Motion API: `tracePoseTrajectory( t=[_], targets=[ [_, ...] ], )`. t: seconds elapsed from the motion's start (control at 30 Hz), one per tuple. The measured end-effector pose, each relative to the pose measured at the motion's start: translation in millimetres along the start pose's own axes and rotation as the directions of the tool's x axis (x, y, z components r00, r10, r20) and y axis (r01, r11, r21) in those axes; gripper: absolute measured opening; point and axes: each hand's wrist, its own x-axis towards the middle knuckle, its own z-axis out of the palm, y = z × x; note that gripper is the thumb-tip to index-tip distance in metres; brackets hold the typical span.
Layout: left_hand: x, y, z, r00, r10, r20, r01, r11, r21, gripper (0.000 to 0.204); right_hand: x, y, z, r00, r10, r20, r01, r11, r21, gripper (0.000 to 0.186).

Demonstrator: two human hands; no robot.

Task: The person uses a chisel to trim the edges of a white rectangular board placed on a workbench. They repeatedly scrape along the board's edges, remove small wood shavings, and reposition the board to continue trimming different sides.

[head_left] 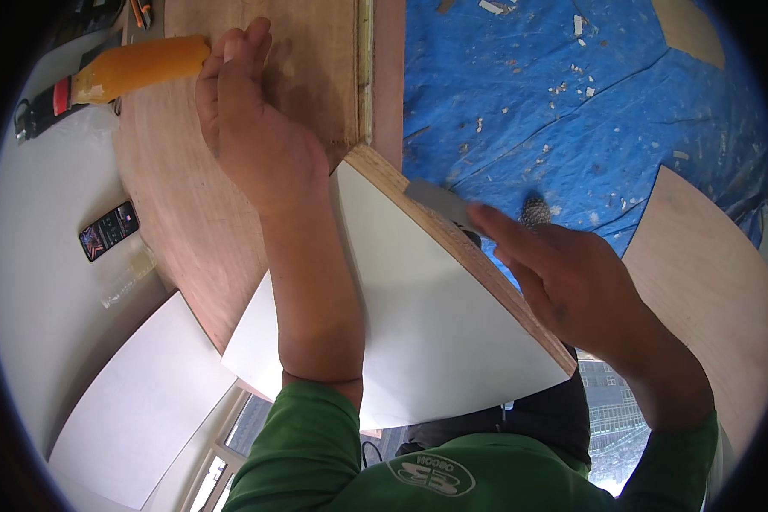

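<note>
My right hand [580, 286] is closed around a flat grey scraper blade [439, 203]. The blade lies along the bare plywood edge of a white-faced panel [435, 324], near its upper corner. Whether the scraper has a handle is hidden by my fingers. My left hand [252, 128] is stretched out above a brown wooden board [179, 196], its fingers extended and holding nothing I can see. The heel of that hand is by the panel's upper corner, and my forearm crosses the white face. Close to the left fingers lies an orange bottle [145, 68] with a red neck.
On the left, a phone [109, 231] lies on a white surface [43, 247]. Another white panel [145, 405] is at lower left. Blue sheeting [520, 111] strewn with pale scraps covers the floor. A plywood sheet [708, 282] lies at right.
</note>
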Motion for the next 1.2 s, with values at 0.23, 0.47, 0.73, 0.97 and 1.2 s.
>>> tracePoseTrajectory(
  t=[0.23,0.47,0.73,0.97,1.2],
  targets=[
    [-1,0,1,1.0,0.016,-0.003,-0.015,0.999,0.05,0.045,0,38,9,0.972,0.23,0.047,-0.214,0.786,0.58,0.018],
    [4,-1,-1,1.0,0.002,0.007,-0.002,0.997,0.073,0.052,-25,35,20,0.98,0.2,0.015,-0.169,0.784,0.597,0.051],
    [3,-2,-2,1.0,-0.007,-0.005,0.007,0.999,-0.035,0.03,-33,30,30,0.999,0.018,0.043,-0.035,0.898,0.438,0.057],
    [5,-3,-4,1.0,0.007,0.011,-0.007,1.0,0.029,0.037,-33,33,40,0.994,-0.026,-0.104,0.066,0.912,0.406,0.064],
    [3,-4,-6,0.999,0.016,0.038,-0.019,0.998,0.067,0.044,-30,51,6,0.728,0.541,0.422,-0.682,0.509,0.525,0.073]
  ],
)
